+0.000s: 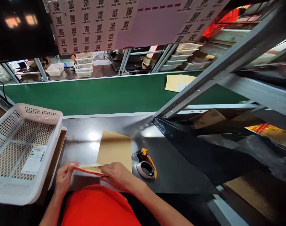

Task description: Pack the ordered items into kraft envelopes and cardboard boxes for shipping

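Observation:
Low at the centre, near the table's front edge, a thin flat item with a red edge [90, 169] is held between both hands. My left hand [64, 178] pinches its left end, and my right hand [116, 175] grips its right end with fingers closed. What lies inside or under it is too small to tell. Just beyond my right hand a brown kraft envelope [116, 149] lies flat on the dark shiny table [176, 175]. To the right of the envelope rests an orange tape dispenser [146, 164] with a roll of tape.
A white perforated basket [58, 122] with a white label [34, 159] inside stands at the left. Behind the table runs a green conveyor belt [98, 97], carrying a yellow envelope [178, 83]. Metal posts, black plastic [192, 150] and cardboard are at the right; a sheet of codes hangs above.

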The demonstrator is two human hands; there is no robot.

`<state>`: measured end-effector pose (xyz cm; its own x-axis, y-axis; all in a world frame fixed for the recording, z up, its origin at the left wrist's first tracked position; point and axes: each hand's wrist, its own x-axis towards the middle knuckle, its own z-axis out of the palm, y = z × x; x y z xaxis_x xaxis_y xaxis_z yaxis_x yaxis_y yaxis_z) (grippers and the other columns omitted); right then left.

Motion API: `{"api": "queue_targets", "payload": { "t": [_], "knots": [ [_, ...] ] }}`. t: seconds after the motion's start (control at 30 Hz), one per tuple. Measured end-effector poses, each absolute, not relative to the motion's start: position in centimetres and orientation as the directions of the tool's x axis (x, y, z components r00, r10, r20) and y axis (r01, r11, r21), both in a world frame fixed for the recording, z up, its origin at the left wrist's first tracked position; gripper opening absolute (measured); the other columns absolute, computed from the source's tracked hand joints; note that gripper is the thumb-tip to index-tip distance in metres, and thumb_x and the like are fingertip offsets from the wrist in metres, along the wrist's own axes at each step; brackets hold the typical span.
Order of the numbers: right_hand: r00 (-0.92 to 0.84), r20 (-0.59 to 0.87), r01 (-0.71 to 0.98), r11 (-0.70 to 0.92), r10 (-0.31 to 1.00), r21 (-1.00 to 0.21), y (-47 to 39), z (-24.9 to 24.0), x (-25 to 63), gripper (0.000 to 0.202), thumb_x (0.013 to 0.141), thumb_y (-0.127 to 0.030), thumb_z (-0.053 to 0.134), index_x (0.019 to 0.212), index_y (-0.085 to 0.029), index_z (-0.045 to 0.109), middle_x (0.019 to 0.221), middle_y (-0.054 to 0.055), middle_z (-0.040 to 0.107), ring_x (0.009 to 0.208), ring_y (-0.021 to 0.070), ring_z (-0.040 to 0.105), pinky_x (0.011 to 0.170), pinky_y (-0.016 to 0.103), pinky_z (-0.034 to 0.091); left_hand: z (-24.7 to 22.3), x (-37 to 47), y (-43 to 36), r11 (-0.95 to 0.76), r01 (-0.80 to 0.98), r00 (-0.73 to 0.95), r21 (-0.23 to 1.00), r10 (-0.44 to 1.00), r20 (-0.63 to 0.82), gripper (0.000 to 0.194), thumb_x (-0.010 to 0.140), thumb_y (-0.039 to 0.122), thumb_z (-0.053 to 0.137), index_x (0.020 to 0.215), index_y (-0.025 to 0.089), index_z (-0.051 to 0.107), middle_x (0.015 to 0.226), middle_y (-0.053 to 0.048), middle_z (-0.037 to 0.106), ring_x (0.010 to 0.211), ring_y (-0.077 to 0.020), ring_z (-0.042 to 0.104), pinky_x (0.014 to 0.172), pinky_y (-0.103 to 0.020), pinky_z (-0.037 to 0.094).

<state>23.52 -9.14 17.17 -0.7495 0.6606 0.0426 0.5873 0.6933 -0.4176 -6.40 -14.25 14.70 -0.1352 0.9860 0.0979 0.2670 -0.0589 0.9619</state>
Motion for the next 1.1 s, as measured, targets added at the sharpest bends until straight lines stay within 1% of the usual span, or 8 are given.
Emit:
{"api": "queue_targets", "payload": {
  "t": [0.23,0.3,0.43,0.53,0.67,0.83,1.0,1.1],
  "knots": [
    [-0.761,-0.106,0.625,0.681,0.639,-0.38,-6.6,16.8,23.7,0.023,0.099,-0.033,0.066,0.084,-0.022,0.079,0.082,0.005,0.078,0.079,0.0188,0.069,0.072,0.03,0.044,14.6,-4.4,-13.1,-0.107,0.2,-0.092,0.974,0.988,0.127,0.049,0.096,0.063,0.064,0.086,0.021,0.088,0.09,-0.011,0.085,0.084,-0.0249,0.08,0.078,-0.033,0.067],
    [-0.774,-0.142,0.616,0.683,0.617,-0.393,-6.4,15.8,23.5,0.025,0.1,-0.032,0.064,0.082,-0.021,0.079,0.084,0.005,0.079,0.079,0.0182,0.069,0.072,0.029,0.043,13.8,-4.3,-12.9,-0.086,0.203,-0.134,0.975,0.984,0.114,0.051,0.095,0.064,0.065,0.086,0.02,0.087,0.09,-0.013,0.085,0.084,-0.0256,0.08,0.078,-0.034,0.067],
    [-0.745,-0.227,0.664,0.66,0.628,-0.352,-6.6,13.9,23.1,0.025,0.101,-0.021,0.058,0.091,-0.018,0.08,0.094,0.008,0.081,0.084,0.0206,0.072,0.073,0.03,0.045,12.2,-5.0,-13.3,0.007,0.283,-0.129,0.959,0.991,0.031,0.056,0.095,0.068,0.061,0.086,0.018,0.086,0.09,-0.012,0.085,0.088,-0.027,0.08,0.082,-0.036,0.066],
    [-0.732,-0.215,0.678,0.662,0.647,-0.319,-6.6,13.2,22.7,0.026,0.101,-0.018,0.055,0.093,-0.016,0.08,0.098,0.01,0.081,0.084,0.0219,0.073,0.075,0.031,0.047,11.6,-5.8,-13.9,0.052,0.379,-0.101,0.924,0.995,-0.015,0.051,0.1,0.061,0.057,0.1,0.018,0.084,0.099,-0.011,0.085,0.093,-0.0261,0.08,0.087,-0.037,0.066],
    [-0.745,-0.176,0.66,0.669,0.644,-0.343,-6.3,13.4,21.9,0.017,0.098,-0.026,0.066,0.098,-0.017,0.079,0.098,0.01,0.081,0.084,0.022,0.072,0.076,0.031,0.05,12.3,-6.2,-14.2,-0.175,0.561,0.111,0.809,0.984,0.136,0.043,0.096,0.044,0.069,0.133,0.021,0.074,0.125,-0.012,0.08,0.112,-0.0258,0.077,0.101,-0.04,0.063],
    [-0.8,-0.095,0.577,0.716,0.592,-0.392,-6.5,13.7,20.7,0.019,0.092,-0.025,0.073,0.108,-0.016,0.077,0.098,0.009,0.08,0.082,0.0205,0.069,0.075,0.031,0.051,14.9,-6.1,-13.6,-0.372,0.773,0.374,0.514,0.921,0.103,0.029,0.105,0.03,0.053,0.115,0.026,0.08,0.128,-0.01,0.078,0.11,-0.0229,0.077,0.097,-0.035,0.062],
    [-0.819,-0.071,0.554,0.751,0.57,-0.36,-7.2,13.1,19.9,0.035,0.094,-0.024,0.072,0.127,-0.017,0.072,0.105,0.01,0.08,0.088,0.0227,0.073,0.081,0.033,0.056,17.4,-5.3,-12.8,-0.296,0.85,0.383,0.437,0.915,-0.125,0.038,0.109,0.026,0.043,0.105,0.022,0.081,0.112,-0.008,0.081,0.1,-0.0226,0.077,0.089,-0.032,0.059],
    [-0.824,0.129,0.494,0.811,0.551,-0.313,-8.0,12.0,19.5,0.041,0.101,-0.023,0.062,0.142,-0.024,0.066,0.133,0.013,0.074,0.115,0.0259,0.071,0.096,0.038,0.057,18.3,-5.0,-12.4,-0.257,0.883,0.369,0.392,0.898,-0.242,0.036,0.107,0.026,0.046,0.103,0.023,0.082,0.109,-0.008,0.081,0.098,-0.023,0.076,0.084,-0.03,0.056]
  ]
}}
